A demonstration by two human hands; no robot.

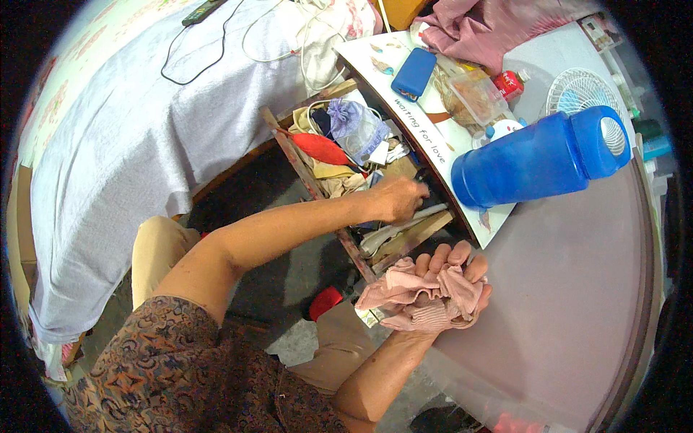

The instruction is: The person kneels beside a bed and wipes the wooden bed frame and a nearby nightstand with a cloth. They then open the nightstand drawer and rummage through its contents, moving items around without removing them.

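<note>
My left hand (395, 199) is over an open wooden drawer (354, 251), its fingers curled and slightly blurred. Whether it grips anything cannot be seen. My right hand (461, 257), palm up, holds a crumpled pink ribbed cloth (425, 295) beside the drawer's near end. In the drawer lie a lavender drawstring pouch (352, 127), a red pointed pouch (322, 149), a pale long object (381, 236) and several crumpled cloths and papers. My left forearm hides part of the drawer.
A large blue bottle (520, 159) lies on the table mat (490, 222), near a blue case (414, 73), a clear plastic box (479, 97), a red bottle (509, 85) and a small fan (582, 92). A bed with a pale blue cover (119, 162) is at left, with a remote control (201, 12) and cables.
</note>
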